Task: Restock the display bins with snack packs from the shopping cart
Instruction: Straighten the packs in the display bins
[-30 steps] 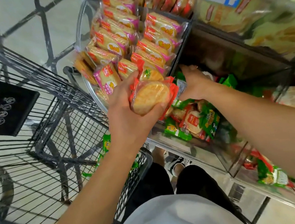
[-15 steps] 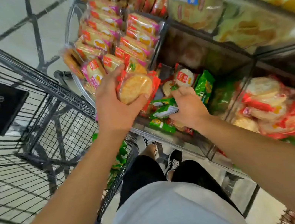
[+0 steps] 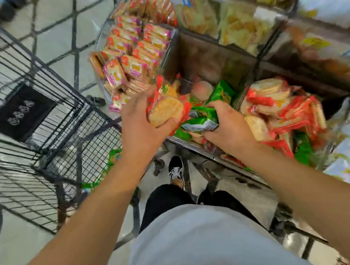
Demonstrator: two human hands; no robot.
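My left hand (image 3: 142, 124) grips a stack of red-wrapped round cracker packs (image 3: 165, 110) over the near edge of the middle display bin (image 3: 209, 66). My right hand (image 3: 226, 126) grips green snack packs (image 3: 202, 120) just to the right of it, at the front of the same bin. That bin holds a few loose green and red packs (image 3: 220, 92). The black wire shopping cart (image 3: 51, 120) stands to the left, with some green packs (image 3: 113, 158) showing low in its basket.
A rounded bin of pink-and-orange packs (image 3: 133, 53) sits at the upper left. Red cracker packs (image 3: 281, 107) fill the bin to the right. Clear upper bins (image 3: 231, 18) hold pale crackers. My legs and a black shoe (image 3: 175, 169) are below, on tiled floor.
My right hand drew back from deep in the middle bin and now holds green packs near its front. My left hand kept the red packs. The view has swung right.
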